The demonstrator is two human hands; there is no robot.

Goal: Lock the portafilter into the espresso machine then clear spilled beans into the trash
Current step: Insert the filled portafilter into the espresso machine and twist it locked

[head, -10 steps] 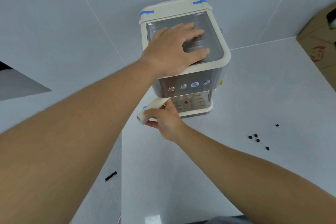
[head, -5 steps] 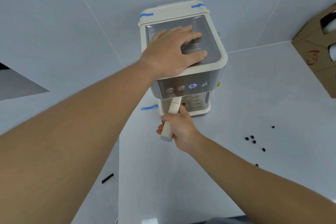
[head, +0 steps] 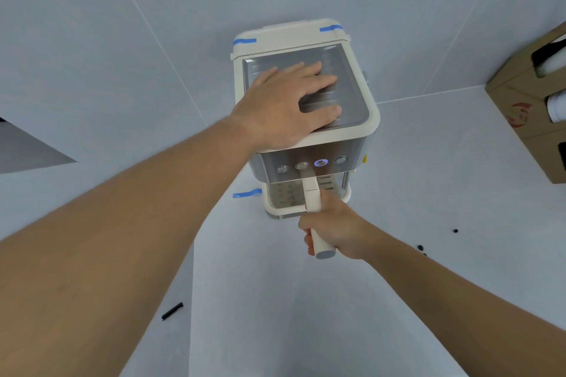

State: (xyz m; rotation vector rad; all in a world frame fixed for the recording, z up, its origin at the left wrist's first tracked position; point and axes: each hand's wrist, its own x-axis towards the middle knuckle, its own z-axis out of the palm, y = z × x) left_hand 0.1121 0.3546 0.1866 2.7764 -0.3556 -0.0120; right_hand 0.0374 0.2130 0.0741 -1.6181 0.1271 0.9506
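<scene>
A cream and steel espresso machine (head: 352,138) stands on the pale counter against the wall. My left hand (head: 281,107) lies flat on its metal top with the fingers spread. The portafilter's cream handle (head: 314,205) sticks out from under the machine's front, pointing straight toward me. My right hand (head: 333,232) is wrapped around the handle's near end. The portafilter's head is hidden under the machine. Several dark coffee beans (head: 421,249) lie on the counter to the right, partly behind my right forearm, with one more bean (head: 455,230) farther right.
A cardboard box (head: 526,107) with white cups in its openings stands at the right edge. A small black object (head: 172,311) lies on the surface at the lower left. Blue tape strips (head: 246,193) mark the machine and the counter.
My right hand has swung the portafilter handle from pointing left to pointing straight toward me. My left hand has stayed pressed on the machine's top.
</scene>
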